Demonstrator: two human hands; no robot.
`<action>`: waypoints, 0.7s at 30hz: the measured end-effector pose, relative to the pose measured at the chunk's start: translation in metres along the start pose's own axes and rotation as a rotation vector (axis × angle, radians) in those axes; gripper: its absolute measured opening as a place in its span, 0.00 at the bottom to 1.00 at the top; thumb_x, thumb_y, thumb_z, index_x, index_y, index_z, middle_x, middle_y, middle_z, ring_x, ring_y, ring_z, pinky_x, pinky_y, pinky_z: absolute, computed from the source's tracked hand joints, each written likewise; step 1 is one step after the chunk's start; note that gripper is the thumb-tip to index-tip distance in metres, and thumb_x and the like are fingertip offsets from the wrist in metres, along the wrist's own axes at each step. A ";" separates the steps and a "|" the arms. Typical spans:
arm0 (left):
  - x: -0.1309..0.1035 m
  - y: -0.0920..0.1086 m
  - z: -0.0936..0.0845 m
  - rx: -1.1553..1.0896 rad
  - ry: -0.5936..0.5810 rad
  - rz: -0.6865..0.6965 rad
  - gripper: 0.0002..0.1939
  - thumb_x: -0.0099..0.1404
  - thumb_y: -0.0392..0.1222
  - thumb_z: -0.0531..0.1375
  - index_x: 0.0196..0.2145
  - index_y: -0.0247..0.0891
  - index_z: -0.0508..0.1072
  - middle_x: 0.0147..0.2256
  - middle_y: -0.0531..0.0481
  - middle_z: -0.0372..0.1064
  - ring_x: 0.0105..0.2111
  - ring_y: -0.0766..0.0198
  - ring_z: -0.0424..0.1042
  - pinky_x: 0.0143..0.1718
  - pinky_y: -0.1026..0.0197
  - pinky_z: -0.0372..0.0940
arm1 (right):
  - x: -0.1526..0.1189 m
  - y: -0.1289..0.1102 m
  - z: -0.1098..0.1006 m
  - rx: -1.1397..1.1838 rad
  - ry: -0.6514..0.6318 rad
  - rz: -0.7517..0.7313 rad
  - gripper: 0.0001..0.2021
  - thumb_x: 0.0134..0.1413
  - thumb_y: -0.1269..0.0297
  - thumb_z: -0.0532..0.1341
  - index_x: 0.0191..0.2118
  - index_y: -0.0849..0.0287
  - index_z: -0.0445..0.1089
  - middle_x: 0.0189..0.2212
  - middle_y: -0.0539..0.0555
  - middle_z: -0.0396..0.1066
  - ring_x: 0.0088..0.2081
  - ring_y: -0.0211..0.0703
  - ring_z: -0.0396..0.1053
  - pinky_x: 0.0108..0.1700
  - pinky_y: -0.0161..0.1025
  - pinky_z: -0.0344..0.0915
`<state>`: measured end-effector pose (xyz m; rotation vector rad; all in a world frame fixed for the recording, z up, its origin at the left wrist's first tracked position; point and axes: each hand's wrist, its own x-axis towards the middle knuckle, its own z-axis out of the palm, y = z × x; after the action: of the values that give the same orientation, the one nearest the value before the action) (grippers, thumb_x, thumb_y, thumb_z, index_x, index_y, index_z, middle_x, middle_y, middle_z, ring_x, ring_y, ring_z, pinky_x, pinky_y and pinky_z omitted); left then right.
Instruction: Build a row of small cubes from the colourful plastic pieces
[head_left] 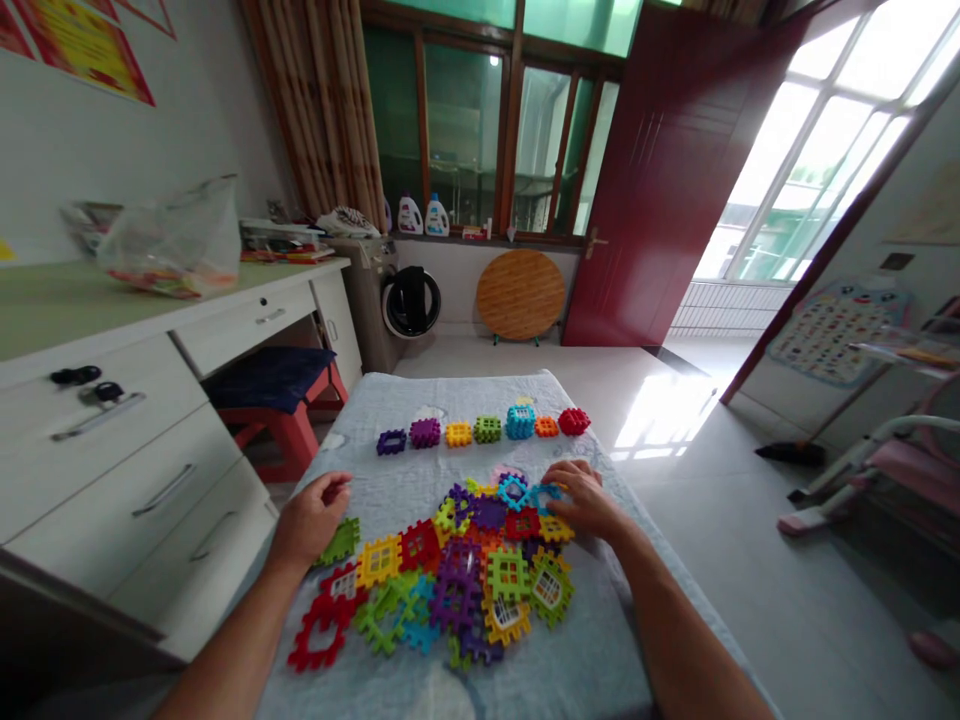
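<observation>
My right hand [581,495] has its fingers closed on a light-blue interlocking building piece [546,494] at the far right of a loose pile. My left hand [309,520] rests at the table's left side, fingers curled in with nothing visible in them. Beside it lies a flat green piece [343,540], partly hidden by the wrist. Between my arms spreads the pile of notched square pieces: a red frame [319,635], a yellow piece [380,560], a purple piece [457,585] and a lime-green window piece [508,574] among several others, many overlapping.
Across the cloth-covered table [360,690], a row of assembled blocks runs from a purple one [425,432] to a red one [574,421], with a taller blue block [520,422] between. A drawer desk [142,440] and a red stool [296,425] stand left.
</observation>
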<state>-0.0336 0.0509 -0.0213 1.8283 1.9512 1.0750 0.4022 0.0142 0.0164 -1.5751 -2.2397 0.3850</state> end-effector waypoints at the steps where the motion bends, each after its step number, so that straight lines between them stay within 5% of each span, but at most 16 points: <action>1: 0.000 0.000 0.000 -0.002 -0.001 -0.002 0.18 0.53 0.50 0.53 0.37 0.39 0.72 0.31 0.49 0.74 0.32 0.59 0.73 0.36 0.62 0.67 | 0.001 -0.001 0.001 -0.004 -0.001 0.012 0.13 0.47 0.63 0.60 0.42 0.51 0.71 0.44 0.52 0.69 0.50 0.50 0.60 0.51 0.48 0.52; 8: 0.001 -0.004 0.001 -0.021 -0.022 -0.005 0.19 0.53 0.52 0.53 0.38 0.38 0.72 0.32 0.48 0.74 0.33 0.59 0.73 0.36 0.62 0.67 | 0.006 0.001 0.008 -0.023 0.086 0.059 0.17 0.46 0.64 0.62 0.46 0.51 0.69 0.43 0.54 0.67 0.47 0.50 0.59 0.50 0.48 0.53; 15: 0.000 -0.001 -0.002 -0.037 -0.015 -0.012 0.18 0.52 0.51 0.54 0.36 0.39 0.72 0.30 0.49 0.74 0.32 0.59 0.73 0.34 0.63 0.68 | 0.007 0.001 0.009 0.205 0.273 0.002 0.05 0.48 0.69 0.57 0.34 0.56 0.67 0.31 0.50 0.64 0.33 0.39 0.63 0.39 0.38 0.61; 21: -0.001 -0.001 -0.002 -0.050 -0.009 0.000 0.18 0.52 0.51 0.54 0.36 0.39 0.72 0.30 0.50 0.74 0.31 0.59 0.74 0.34 0.63 0.68 | 0.013 -0.014 0.016 0.144 0.443 0.019 0.03 0.51 0.65 0.57 0.33 0.55 0.66 0.32 0.51 0.64 0.35 0.41 0.63 0.40 0.38 0.61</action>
<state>-0.0356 0.0493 -0.0205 1.8047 1.9019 1.1029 0.3792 0.0218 0.0095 -1.4415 -1.8203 0.1743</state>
